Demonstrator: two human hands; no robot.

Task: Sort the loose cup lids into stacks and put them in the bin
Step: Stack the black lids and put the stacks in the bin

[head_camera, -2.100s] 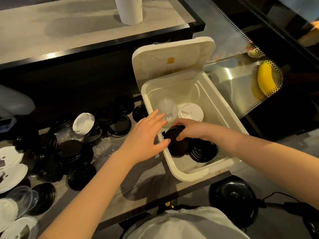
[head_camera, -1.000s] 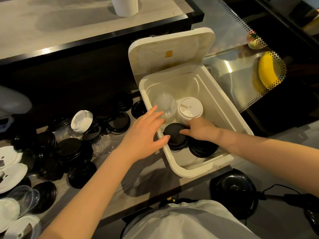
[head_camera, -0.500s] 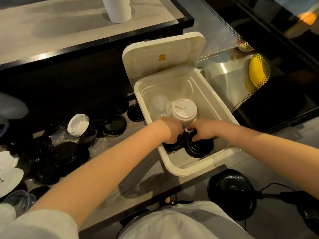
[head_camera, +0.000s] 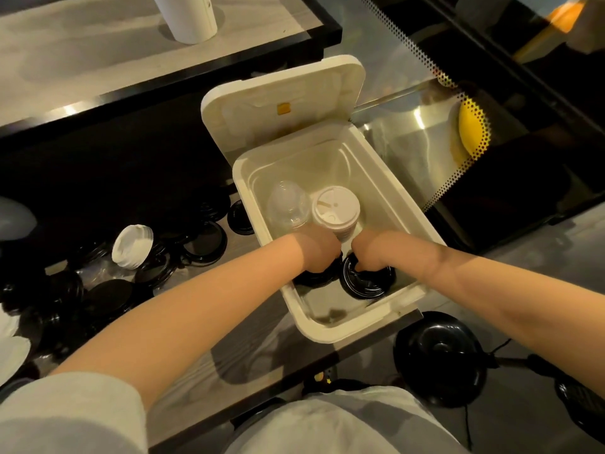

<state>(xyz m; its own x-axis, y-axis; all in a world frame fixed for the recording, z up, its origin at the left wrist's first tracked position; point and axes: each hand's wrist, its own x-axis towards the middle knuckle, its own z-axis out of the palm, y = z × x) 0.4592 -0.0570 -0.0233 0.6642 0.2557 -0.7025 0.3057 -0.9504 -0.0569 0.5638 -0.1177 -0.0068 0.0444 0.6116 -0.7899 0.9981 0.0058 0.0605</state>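
Two glossy black lid stacks stand together in the white bin [head_camera: 327, 334]; my left hand [head_camera: 319, 252] grips the left stack [head_camera: 311, 280], my right hand [head_camera: 371, 249] the right stack [head_camera: 368, 285].

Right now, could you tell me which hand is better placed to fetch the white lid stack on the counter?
Left, probably: the left hand is nearer the white lid stack, which lies left of the bin; the right hand would have to cross.

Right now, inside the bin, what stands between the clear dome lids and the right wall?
The white lid stack, next to the clear dome lids. Head view.
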